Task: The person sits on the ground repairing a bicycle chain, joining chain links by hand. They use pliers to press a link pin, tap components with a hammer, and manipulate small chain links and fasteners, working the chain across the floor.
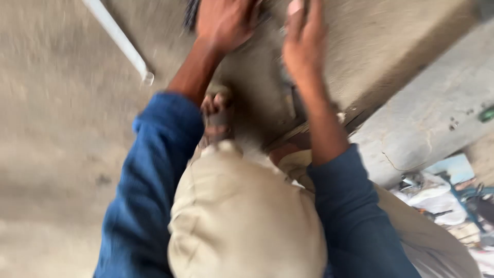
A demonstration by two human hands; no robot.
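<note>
The slab (370, 46), a broad sandy-brown block with a rough face, is the biggest thing before me and lies under and beyond both my hands, running out to the right of them to a dark lower edge. Left of my grip spreads the bare concrete floor (56, 154), and a white pipe (121, 41) lies slanted across it, well apart from my left hand. Right of the slab a grey cracked ledge (427, 128) runs off, with a heap of pale cloth and scraps (437, 198) below it. Nearer me, between my blue sleeves (149, 175), my knee in beige trousers (242, 216) rises, and past it my foot in a sandal (216, 116) rests on the floor just under my left wrist. My left hand (224, 20) presses on the slab's top, fingers curled over something dark that the blur hides; I cannot tell whether that grip is clenched or loose. My right hand (303, 44) stands edge-on just beside it, fingers straight and released, with a small pale thing (295, 7) at the fingertips that I cannot make out.
</note>
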